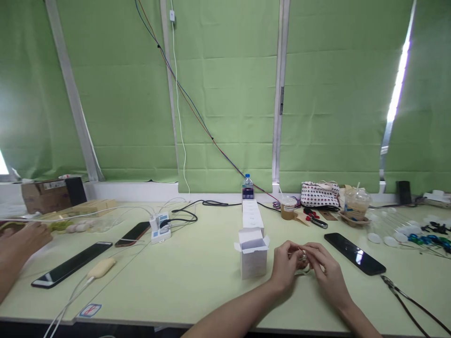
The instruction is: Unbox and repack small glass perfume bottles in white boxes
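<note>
My left hand (pixel 284 266) and my right hand (pixel 323 268) meet low over the table, right of the white box. Fingers of both are closed around a small, partly clear object (pixel 302 261); its kind is hard to make out behind them. Just left of my left hand stands an open white cardboard box (pixel 253 260) with its flaps up; its inside is mostly hidden. Behind it runs a row of closed white boxes (pixel 251 217). To the right of my right hand lies a black smartphone (pixel 354 253).
A co-worker's hand (pixel 26 239) is at the far left, near a tablet (pixel 72 265) and a power strip (pixel 161 230). Drink cups (pixel 288 209), a patterned pouch (pixel 320 195), white discs (pixel 390 241) and a black cord (pixel 405 298) lie on the right. A water bottle (pixel 248 188) stands behind.
</note>
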{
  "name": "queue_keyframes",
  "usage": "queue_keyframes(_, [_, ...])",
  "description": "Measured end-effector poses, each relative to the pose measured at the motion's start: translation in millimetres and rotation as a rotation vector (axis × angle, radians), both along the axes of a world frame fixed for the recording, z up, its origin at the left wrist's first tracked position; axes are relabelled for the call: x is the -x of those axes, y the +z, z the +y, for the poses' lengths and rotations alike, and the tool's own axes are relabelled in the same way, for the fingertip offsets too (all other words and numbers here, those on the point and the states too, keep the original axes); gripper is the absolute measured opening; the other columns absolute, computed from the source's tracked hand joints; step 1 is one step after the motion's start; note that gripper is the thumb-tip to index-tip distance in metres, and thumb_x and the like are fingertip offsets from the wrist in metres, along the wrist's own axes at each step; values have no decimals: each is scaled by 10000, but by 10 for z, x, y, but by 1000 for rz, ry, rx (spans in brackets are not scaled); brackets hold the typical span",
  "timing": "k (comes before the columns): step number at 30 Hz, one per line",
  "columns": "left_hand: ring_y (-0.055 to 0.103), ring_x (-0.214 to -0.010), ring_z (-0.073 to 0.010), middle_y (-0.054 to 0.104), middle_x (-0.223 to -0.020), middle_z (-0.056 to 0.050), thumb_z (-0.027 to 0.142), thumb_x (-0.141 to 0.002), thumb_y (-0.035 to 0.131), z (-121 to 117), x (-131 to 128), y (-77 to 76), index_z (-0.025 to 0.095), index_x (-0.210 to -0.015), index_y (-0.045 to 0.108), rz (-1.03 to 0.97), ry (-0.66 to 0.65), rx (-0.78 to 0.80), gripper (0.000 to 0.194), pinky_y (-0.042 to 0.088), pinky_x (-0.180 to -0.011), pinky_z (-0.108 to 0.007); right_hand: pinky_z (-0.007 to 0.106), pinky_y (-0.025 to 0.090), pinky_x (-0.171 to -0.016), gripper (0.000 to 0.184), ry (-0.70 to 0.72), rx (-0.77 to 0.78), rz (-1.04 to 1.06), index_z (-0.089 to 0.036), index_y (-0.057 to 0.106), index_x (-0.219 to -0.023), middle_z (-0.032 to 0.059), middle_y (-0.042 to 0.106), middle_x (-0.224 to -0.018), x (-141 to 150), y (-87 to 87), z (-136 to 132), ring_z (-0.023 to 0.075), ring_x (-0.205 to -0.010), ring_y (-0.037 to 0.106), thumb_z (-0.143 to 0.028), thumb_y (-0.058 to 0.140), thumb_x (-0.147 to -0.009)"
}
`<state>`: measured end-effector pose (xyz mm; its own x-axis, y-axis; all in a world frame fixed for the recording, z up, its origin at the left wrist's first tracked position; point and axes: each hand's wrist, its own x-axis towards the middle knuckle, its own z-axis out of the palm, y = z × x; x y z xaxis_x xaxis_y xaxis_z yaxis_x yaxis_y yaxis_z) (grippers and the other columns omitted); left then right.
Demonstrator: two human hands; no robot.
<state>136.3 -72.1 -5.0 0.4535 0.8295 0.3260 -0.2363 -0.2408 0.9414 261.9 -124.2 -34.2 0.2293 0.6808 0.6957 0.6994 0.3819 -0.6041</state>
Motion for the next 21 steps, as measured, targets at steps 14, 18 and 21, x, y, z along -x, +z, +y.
queue_keyframes(14, [621,-723,-187,649,-807,-87,365,-728,662,60,-11,-57,132,-786,642,66,-7,-23,241,540,-641,-310,393,498,-677,339,-377,352,-180,-197,659,-927,84,646,-869,-752,-360,58,277,-777,645,-445,502,-759])
queue_keyframes(18, [630,-761,-201,665,-840,-101,322,-742,652,45,10,-43,132,-809,651,94,11,-53,201,549,-654,-311,346,512,-637,298,-262,297,-30,-218,605,-948,41,700,-775,-667,-229,59,247,-710,672,-426,558,-739])
queue_keyframes(21, [629,-775,-204,668,-847,-101,294,-757,634,56,18,-63,132,-828,655,99,10,-93,178,551,-628,-296,312,528,-684,365,-153,155,125,-200,575,-1014,53,708,-831,-478,57,31,220,-749,678,-481,550,-782])
